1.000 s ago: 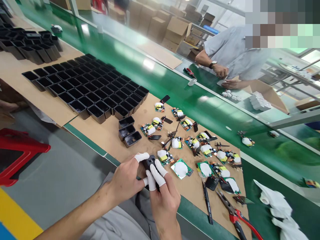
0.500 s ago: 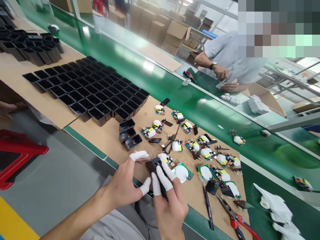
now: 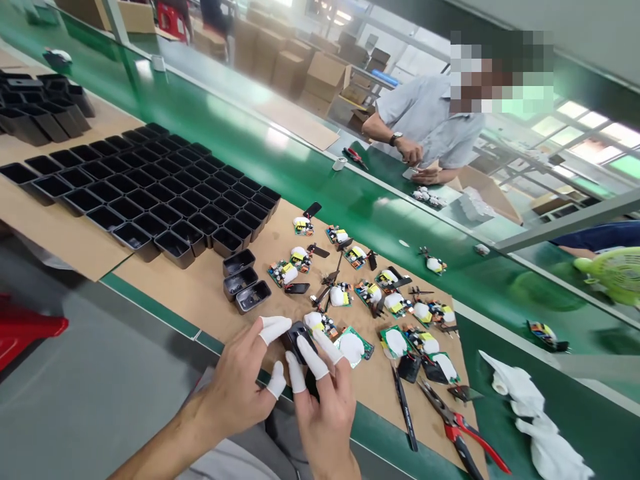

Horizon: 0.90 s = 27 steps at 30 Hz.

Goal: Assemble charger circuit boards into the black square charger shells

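Right hand point(image 3: 325, 407) is pinched around a black case point(image 3: 294, 341), held right by the bench edge point(image 3: 215, 343). Left hand point(image 3: 245, 373) is spread just left of it, and a bunch of circuit boards point(image 3: 351, 347) is strewn beyond on brown cardboard point(image 3: 185, 300).

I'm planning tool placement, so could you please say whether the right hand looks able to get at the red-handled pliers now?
Probably, if freed: the red-handled pliers lie uncovered beyond the tweezers, but the right hand holds a black case.

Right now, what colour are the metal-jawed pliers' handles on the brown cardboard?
The handles are red and black, clearest in the head view.
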Each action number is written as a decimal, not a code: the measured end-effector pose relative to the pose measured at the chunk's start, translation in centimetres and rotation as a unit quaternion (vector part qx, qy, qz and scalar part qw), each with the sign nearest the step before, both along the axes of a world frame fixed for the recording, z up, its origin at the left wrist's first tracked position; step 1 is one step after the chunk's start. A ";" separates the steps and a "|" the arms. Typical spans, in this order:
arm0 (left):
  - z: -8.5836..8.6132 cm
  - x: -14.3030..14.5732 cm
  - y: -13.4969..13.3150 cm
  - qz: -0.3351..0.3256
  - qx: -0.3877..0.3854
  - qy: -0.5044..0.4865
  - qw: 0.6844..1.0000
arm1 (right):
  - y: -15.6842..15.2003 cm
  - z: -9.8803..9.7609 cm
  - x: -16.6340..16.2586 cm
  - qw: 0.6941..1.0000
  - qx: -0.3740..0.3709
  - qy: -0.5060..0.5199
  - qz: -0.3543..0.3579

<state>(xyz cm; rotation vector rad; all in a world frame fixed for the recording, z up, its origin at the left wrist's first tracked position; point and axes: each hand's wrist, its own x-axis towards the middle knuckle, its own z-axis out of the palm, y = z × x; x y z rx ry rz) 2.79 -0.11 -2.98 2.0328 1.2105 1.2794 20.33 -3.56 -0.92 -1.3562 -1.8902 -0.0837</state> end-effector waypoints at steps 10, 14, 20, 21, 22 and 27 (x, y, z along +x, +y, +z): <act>0.3 0.3 0.3 0.006 0.031 0.010 0.999 | -0.3 -0.7 0.5 0.999 -0.023 0.001 0.040; 0.6 0.3 0.2 0.007 0.049 -0.023 0.998 | -0.9 -0.4 0.6 0.999 -0.017 -0.006 0.042; 0.3 0.2 0.0 -0.005 0.046 -0.048 0.998 | -1.4 -0.2 0.0 0.999 -0.007 0.010 0.043; 0.2 0.3 0.1 -0.002 0.039 -0.037 0.999 | -1.3 -0.4 -0.1 0.999 -0.009 0.022 0.040; 0.1 0.3 0.3 -0.002 0.031 -0.030 0.999 | -1.2 -0.5 -0.2 0.999 -0.012 0.039 0.036; 0.5 0.3 0.7 -0.011 -0.004 -0.049 0.999 | -0.5 -0.7 -0.5 0.993 -0.023 0.119 0.016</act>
